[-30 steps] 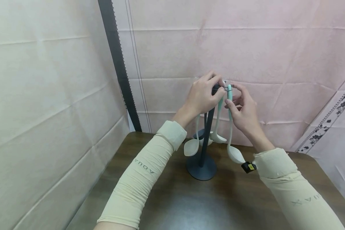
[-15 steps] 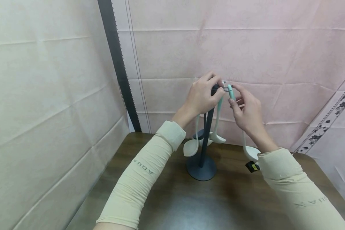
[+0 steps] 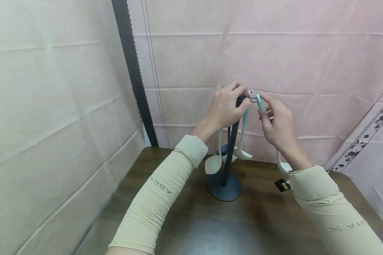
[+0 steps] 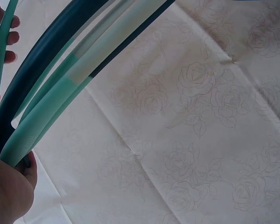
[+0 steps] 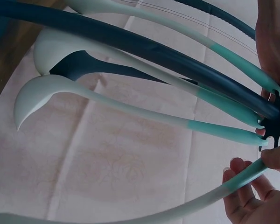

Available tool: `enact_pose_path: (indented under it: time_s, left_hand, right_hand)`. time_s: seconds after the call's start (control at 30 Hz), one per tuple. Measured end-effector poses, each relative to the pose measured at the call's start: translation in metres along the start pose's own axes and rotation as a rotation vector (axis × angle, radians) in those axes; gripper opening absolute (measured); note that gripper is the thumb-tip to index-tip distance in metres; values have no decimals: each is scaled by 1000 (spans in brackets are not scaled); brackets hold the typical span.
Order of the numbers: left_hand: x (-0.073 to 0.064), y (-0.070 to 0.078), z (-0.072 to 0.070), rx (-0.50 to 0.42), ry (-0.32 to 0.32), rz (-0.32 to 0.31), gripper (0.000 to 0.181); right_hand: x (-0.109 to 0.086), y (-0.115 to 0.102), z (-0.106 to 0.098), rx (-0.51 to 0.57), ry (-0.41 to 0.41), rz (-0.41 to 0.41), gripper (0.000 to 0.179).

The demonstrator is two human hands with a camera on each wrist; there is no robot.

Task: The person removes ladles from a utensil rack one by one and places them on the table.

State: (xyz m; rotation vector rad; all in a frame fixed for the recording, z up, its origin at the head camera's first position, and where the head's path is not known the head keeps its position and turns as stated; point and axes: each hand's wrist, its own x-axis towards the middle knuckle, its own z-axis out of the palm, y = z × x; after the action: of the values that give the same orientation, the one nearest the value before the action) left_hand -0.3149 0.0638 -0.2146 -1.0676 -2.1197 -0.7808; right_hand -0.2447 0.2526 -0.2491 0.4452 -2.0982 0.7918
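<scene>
A dark utensil stand (image 3: 232, 152) with a round base rises from the table. My left hand (image 3: 225, 106) grips its top. Between thumb and fingers, my right hand (image 3: 279, 124) pinches the mint handle of a pale ladle (image 5: 196, 203). That handle slants at the outer end of a dark hook; whether it is still looped over the hook cannot be told. The ladle's bowl (image 3: 284, 168) hangs out to the right, partly hidden by the right forearm. Other pale utensils with mint handles hang on the stand, among them a left one (image 3: 213, 165) and a right ladle (image 3: 243, 153).
A dark utensil (image 5: 84, 65) hangs among the pale ones. The brown table (image 3: 191, 219) meets a pinkish cloth backdrop (image 3: 274, 60) behind and a pale cloth (image 3: 51, 124) at the left. A small black tag (image 3: 282, 185) sits by the right cuff.
My right hand has shifted a little to the right with the handle. The held ladle has tilted from near upright, its bowl swinging right. My left hand keeps its grip on the stand top.
</scene>
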Motion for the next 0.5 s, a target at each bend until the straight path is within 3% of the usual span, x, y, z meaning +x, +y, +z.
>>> enact_pose_path:
  time_s: [0.5]
  left_hand:
    - [0,2,-2,6,-4,7,26]
  right_hand:
    - [-1,0,-1,8,-17,0,43]
